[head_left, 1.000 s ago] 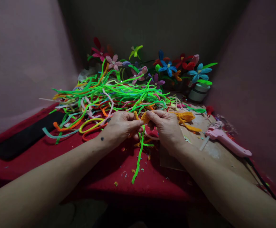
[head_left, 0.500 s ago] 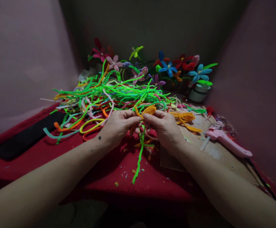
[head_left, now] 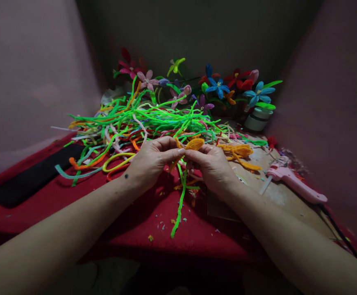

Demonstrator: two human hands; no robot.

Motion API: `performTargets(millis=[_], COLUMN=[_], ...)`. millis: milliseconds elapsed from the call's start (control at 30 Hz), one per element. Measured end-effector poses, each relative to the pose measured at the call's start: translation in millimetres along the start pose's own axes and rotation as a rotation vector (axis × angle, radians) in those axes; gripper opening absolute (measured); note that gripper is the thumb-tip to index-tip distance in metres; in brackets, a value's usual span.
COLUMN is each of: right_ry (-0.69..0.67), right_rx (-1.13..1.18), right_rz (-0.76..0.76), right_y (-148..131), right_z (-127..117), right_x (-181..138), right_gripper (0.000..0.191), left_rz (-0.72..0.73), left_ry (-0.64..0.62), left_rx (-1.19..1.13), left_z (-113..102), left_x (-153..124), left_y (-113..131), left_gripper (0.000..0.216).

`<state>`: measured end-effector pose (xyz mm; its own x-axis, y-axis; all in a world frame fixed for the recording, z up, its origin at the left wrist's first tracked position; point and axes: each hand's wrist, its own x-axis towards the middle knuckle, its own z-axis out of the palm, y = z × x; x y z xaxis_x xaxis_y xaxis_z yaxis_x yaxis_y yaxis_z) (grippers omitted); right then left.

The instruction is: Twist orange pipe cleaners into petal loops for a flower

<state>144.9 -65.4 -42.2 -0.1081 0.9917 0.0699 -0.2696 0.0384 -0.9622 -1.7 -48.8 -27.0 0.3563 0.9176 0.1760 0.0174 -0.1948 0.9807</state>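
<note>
Both hands meet at the middle of the table, pinching an orange pipe cleaner [head_left: 194, 144] bent into a petal-like loop. My left hand [head_left: 153, 159] is closed on its left end, thumb against the fingers. My right hand [head_left: 210, 162] pinches the base of the loop, the two thumbs nearly touching. The fingertips hide just where the stem is gripped. Below the hands a bright green pipe cleaner [head_left: 181, 200] lies on the red cloth. Just right of my right hand rests a bundle of orange looped pipe cleaners [head_left: 238, 151].
A large tangle of green and mixed-colour pipe cleaners [head_left: 166, 119] covers the back. Behind it stand pipe-cleaner flowers [head_left: 217, 87] and a pale jar [head_left: 258, 119]. A pink glue gun [head_left: 295, 182] lies on cardboard [head_left: 281, 213] at right, a black flat case [head_left: 33, 178] at left.
My fingers have shifted slightly around the orange pipe cleaner; the left thumb now lies straighter toward the right thumb. The orange loop stays between the hands.
</note>
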Motion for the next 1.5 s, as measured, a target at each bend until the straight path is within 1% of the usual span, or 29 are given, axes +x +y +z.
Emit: performTargets(millis=[167, 267, 333, 433, 500, 567, 733, 833, 900, 1000, 1100, 1167, 1333, 1500], right_ry=[-0.044, -0.045, -0.038, -0.023, -0.014, -0.005, -0.004, -0.02, -0.034, -0.035, 0.002, 0.039, 0.107, 0.133], right_rx=[0.025, 0.034, 0.046, 0.074, 0.089, 0.083, 0.004, -0.009, 0.023, 0.099, 0.144, 0.161, 0.081, 0.001], right_rz=[0.025, 0.033, 0.029, 0.047, 0.047, 0.029, -0.016, -0.014, 0.012, 0.03, -0.004, -0.039, -0.13, -0.153], right_y=[1, 2, 2, 3, 3, 2, 2, 2, 3, 3, 2, 1, -2, -2], right_z=[0, 2, 3, 4, 4, 4, 0, -2, -3, -4, -5, -5, -6, -6], right_x=[1, 0, -1, -2, -2, -1, 1, 2, 2, 3, 5, 5, 7, 7], right_gripper=[0.012, 0.01, 0.01, 0.01, 0.009, 0.01, 0.019, 0.018, 0.017, 0.018, 0.022, 0.02, 0.018, 0.018], left_rz=[-0.057, -0.053, -0.015, 0.104, 0.164, 0.153, 0.011, -0.078, -0.114, -0.122, -0.118, -0.117, -0.117, -0.19], left_ry=[0.014, 0.059, 0.113, 0.208, 0.245, 0.224, 0.015, -0.042, -0.046, -0.034, -0.012, 0.001, 0.001, 0.0], left_rx=[-0.123, -0.13, -0.084, -0.014, 0.016, 0.036, -0.003, -0.03, -0.061, -0.088, -0.083, -0.084, -0.053, 0.011], left_z=[-1, 1, 4, 10, 12, 11, 2, 0, 0, -1, -1, 0, 2, 3], left_x=[1, 1, 0, -3, -4, -3, 2, 2, 2, 2, 2, 1, -1, -1], left_y=[1, 0, 1, 2, 3, 2, 0, 1, 1, 1, 1, 2, 5, 5], left_gripper=[0.014, 0.014, 0.014, 0.015, 0.016, 0.015, 0.017, 0.017, 0.017, 0.016, 0.014, 0.014, 0.016, 0.019])
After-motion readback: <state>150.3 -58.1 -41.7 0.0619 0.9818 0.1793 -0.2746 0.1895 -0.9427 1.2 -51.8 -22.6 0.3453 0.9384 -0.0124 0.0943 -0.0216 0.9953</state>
